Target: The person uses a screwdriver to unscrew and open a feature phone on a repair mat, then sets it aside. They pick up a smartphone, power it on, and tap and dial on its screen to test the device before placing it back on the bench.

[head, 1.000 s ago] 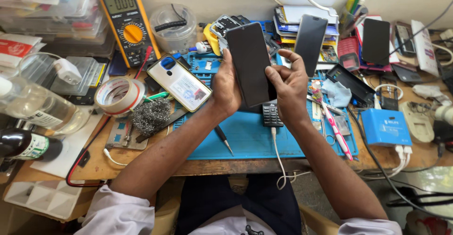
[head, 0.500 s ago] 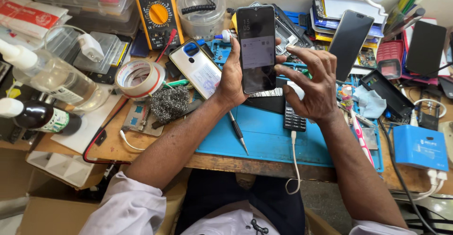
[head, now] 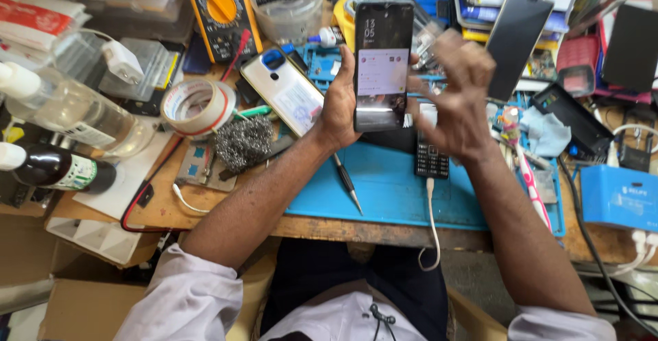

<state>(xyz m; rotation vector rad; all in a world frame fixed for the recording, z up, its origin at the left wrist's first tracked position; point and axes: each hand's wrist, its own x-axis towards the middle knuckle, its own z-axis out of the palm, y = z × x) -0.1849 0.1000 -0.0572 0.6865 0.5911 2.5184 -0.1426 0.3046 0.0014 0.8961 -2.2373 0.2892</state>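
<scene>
Two hands above a blue work mat [head: 391,190]: the left hand [head: 340,104] grasps a lit smartphone [head: 382,63] upright by its left edge and back, while the right hand [head: 456,101], fingers spread and empty, hovers just beside the phone's right edge.

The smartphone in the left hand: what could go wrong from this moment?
1. Only the left hand grips the smartphone, upright above the blue mat; the right hand is open beside it, so it could slip and fall.
2. A keypad phone with its white cable lies right below; a drop might hit it.
3. A pointed tool lies on the mat under the left wrist and may scratch the screen if the phone is laid down carelessly.
</scene>
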